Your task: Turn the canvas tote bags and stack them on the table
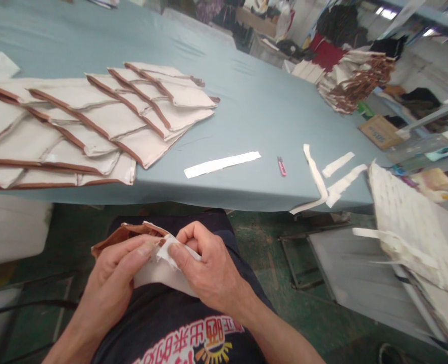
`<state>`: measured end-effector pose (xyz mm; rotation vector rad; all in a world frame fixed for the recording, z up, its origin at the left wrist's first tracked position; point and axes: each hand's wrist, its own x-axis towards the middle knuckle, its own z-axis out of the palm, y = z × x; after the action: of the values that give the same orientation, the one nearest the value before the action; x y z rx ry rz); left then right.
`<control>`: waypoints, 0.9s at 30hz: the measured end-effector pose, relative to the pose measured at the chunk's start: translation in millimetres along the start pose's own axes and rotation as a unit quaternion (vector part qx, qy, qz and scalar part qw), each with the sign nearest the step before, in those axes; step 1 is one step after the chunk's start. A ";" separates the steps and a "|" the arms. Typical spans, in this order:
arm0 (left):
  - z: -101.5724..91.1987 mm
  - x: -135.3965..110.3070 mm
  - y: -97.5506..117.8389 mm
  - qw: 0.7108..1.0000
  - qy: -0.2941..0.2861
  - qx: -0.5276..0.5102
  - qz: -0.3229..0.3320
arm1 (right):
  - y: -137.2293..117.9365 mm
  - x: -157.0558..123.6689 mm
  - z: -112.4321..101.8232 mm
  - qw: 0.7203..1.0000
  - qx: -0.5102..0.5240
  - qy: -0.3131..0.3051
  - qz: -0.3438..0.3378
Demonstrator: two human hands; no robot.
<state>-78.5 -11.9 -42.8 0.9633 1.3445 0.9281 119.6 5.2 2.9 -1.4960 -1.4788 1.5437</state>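
Observation:
Over my lap, both hands work at one cream fabric piece (151, 273) with brown trim. My left hand (119, 265) pinches its brown edge, thumb and fingers pressed together. My right hand (208, 268) is closed with its thumb on a white crumpled bit (167, 252) at the piece's edge; whether that is paper or cloth I cannot tell. Much of the piece is hidden behind my hands. Ahead on the table lie a long white strip (222, 164) and small pink thread snips (282, 166).
A blue-green covered table (246, 111) spans the front. Overlapping cream pieces with brown edging (106, 116) lie at its left. Several white strips (314, 177) are near the right end. A large stack of pieces (356, 78) stands far right, and a pale-topped stand (416, 237) is beside me.

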 end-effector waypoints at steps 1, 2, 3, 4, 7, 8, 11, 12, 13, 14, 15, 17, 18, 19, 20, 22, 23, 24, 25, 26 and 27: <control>-0.6 0.3 -0.6 1.000 -0.004 -0.001 0.006 | 0.2 0.0 0.5 1.000 0.000 0.002 0.000; -1.4 0.9 -1.4 1.000 -0.015 0.000 0.013 | 0.2 0.0 0.9 1.000 0.000 0.003 0.000; -2.5 1.7 -2.5 1.000 -0.024 0.000 0.018 | 0.2 -0.1 1.1 1.000 -0.001 0.003 0.000; -3.7 2.7 -4.0 0.999 -0.027 -0.001 0.020 | 0.1 -0.2 1.3 1.000 -0.002 0.003 -0.001; -6.6 4.7 -8.2 0.999 -0.027 -0.006 0.020 | 0.5 -0.3 2.1 1.000 -0.007 0.006 -0.007; -6.8 4.7 -8.9 1.000 -0.024 -0.009 0.016 | 0.8 0.0 2.5 1.000 -0.008 0.007 -0.009; -5.0 2.7 -6.2 1.000 -0.018 -0.001 0.005 | 2.5 1.7 3.9 1.000 -0.008 0.009 -0.011; -3.8 1.7 -3.8 1.000 -0.016 0.009 0.005 | 3.1 2.4 4.3 1.000 -0.010 0.011 -0.013; -2.3 0.7 -0.9 1.000 -0.017 0.024 0.008 | 3.6 3.0 4.6 1.000 -0.014 0.013 -0.015; -0.7 -0.1 2.2 0.999 -0.019 0.040 0.013 | 4.0 3.5 4.8 1.000 -0.019 0.016 -0.018; 1.0 -0.8 5.3 0.998 -0.020 0.056 0.018 | 4.4 3.8 4.9 0.999 -0.024 0.019 -0.020; 4.8 -1.8 10.4 0.997 -0.013 0.077 0.025 | 5.1 4.0 5.0 0.999 -0.033 0.021 -0.025; 6.9 -2.1 12.2 0.996 -0.004 0.082 0.028 | 5.4 4.0 5.0 0.999 -0.034 0.022 -0.026; 8.9 -2.3 13.4 0.996 0.003 0.081 0.035 | 5.8 4.1 5.1 0.999 -0.034 0.023 -0.026; 10.8 -2.5 14.2 0.996 0.009 0.078 0.043 | 6.3 4.2 5.2 0.999 -0.034 0.024 -0.025; 13.6 -2.3 14.3 0.995 0.023 0.072 0.058 | 7.5 4.7 5.5 0.999 -0.033 0.030 -0.024; 14.4 -2.0 13.8 0.995 0.024 0.073 0.063 | 8.2 5.2 5.7 0.999 -0.032 0.033 -0.023; 14.6 -1.4 13.0 0.995 0.023 0.077 0.066 | 8.9 5.6 5.8 0.999 -0.030 0.035 -0.022; 14.5 -0.5 12.0 0.994 0.022 0.083 0.067 | 9.6 6.1 6.0 0.999 -0.027 0.036 -0.022; 14.2 0.4 10.8 0.994 0.021 0.090 0.065 | 10.3 6.6 6.0 0.999 -0.023 0.036 -0.023; 13.9 1.2 9.6 0.993 0.016 0.097 0.063 | 10.8 7.2 6.0 0.999 -0.020 0.035 -0.024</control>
<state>-64.4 -7.8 -34.2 1.1984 1.4342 0.9229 115.6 6.9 -10.8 -1.5113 -1.5012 1.4274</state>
